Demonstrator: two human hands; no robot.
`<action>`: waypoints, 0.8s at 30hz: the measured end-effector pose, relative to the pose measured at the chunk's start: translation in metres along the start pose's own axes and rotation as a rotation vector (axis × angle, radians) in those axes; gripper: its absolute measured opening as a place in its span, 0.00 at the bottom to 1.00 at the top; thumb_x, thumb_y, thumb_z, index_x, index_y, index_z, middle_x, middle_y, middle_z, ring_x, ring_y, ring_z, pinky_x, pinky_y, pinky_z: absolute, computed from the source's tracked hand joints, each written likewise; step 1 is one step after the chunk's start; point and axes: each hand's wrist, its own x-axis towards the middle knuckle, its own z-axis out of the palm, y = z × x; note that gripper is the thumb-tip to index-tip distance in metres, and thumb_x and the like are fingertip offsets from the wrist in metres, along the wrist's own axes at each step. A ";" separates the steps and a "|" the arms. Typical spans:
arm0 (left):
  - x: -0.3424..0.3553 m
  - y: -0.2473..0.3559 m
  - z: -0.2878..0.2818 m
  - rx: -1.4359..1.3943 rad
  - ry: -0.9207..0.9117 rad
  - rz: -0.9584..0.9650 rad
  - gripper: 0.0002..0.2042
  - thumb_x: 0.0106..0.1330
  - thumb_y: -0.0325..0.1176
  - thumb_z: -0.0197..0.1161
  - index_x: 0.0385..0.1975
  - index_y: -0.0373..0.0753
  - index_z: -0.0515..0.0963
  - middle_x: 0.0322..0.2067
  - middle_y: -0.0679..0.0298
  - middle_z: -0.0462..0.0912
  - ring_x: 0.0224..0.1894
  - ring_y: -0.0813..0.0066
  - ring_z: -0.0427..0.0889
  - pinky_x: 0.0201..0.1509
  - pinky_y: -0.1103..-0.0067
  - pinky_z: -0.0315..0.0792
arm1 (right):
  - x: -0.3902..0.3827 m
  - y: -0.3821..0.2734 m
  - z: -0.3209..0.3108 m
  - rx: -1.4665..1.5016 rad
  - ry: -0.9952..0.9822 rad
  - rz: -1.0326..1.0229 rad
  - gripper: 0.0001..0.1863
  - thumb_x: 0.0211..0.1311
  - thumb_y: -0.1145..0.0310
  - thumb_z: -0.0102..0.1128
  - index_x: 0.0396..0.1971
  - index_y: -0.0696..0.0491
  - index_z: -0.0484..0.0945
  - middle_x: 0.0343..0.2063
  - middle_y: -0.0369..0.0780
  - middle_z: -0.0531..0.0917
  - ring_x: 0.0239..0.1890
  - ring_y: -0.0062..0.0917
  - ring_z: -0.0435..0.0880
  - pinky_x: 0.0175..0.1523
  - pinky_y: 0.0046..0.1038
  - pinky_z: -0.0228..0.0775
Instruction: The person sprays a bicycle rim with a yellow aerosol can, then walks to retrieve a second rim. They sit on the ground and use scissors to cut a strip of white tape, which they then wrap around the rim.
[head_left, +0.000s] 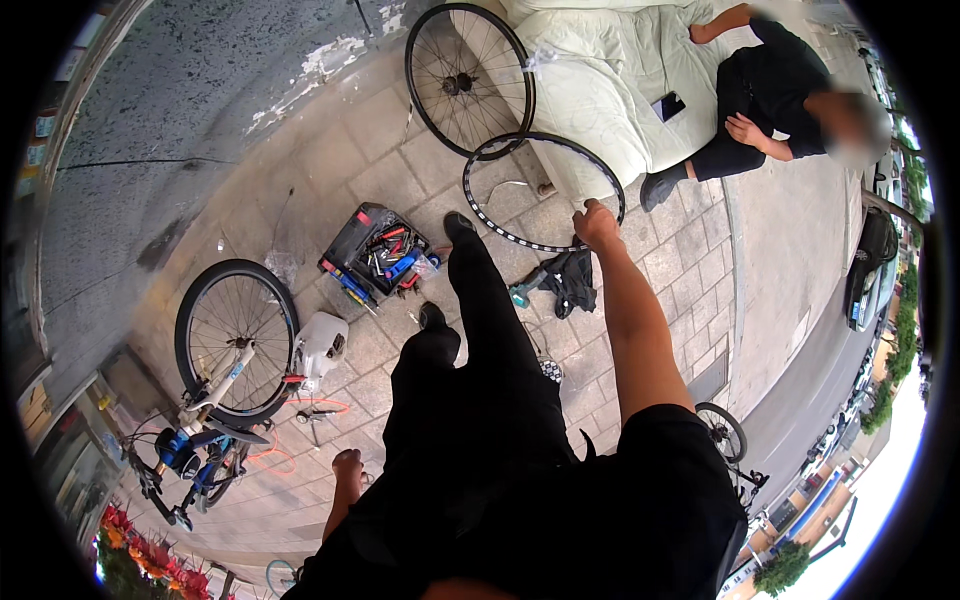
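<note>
My right hand (597,224) is stretched forward, its fingers closed round the edge of a bare black bicycle rim (468,190) with pale dots along its inner side and no spokes. Beyond it, a spoked bicycle wheel (411,88) leans against a bench draped in pale cloth (590,90); the rim overlaps its lower edge in view. Down at my left side hangs my left hand (347,470), fingers curled in with nothing visible in them. Below the rim, a dark bag or cloth (572,284) lies on the paving beside a teal tool (522,292).
An open toolbox (345,235) full of hand tools stands ahead of my feet. To the left are a bicycle (215,385), a white jug (320,345) and an orange hose (325,405). A seated person (755,95) is at upper right, near a phone (668,105).
</note>
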 end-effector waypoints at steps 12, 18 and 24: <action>-0.090 0.133 0.079 -0.128 0.076 -0.207 0.23 0.65 0.38 0.67 0.57 0.33 0.79 0.41 0.54 0.88 0.41 0.67 0.85 0.47 0.73 0.79 | 0.197 -0.019 -0.024 -0.350 -0.134 -0.016 0.35 0.62 0.63 0.57 0.70 0.54 0.62 0.72 0.50 0.66 0.70 0.49 0.70 0.71 0.50 0.63; -0.092 0.132 0.110 -0.167 0.076 -0.171 0.26 0.64 0.42 0.68 0.58 0.32 0.79 0.49 0.47 0.88 0.52 0.60 0.86 0.56 0.69 0.78 | 0.147 -0.024 0.009 -0.239 -0.140 -0.194 0.29 0.61 0.54 0.64 0.59 0.53 0.75 0.49 0.53 0.86 0.53 0.51 0.85 0.60 0.48 0.74; -0.110 0.128 0.150 -0.338 0.072 -0.190 0.26 0.64 0.42 0.67 0.58 0.32 0.80 0.49 0.47 0.88 0.52 0.59 0.87 0.57 0.70 0.77 | 0.057 -0.031 0.078 -0.193 -0.374 -0.390 0.23 0.67 0.50 0.63 0.39 0.60 0.82 0.37 0.59 0.86 0.44 0.57 0.86 0.49 0.50 0.76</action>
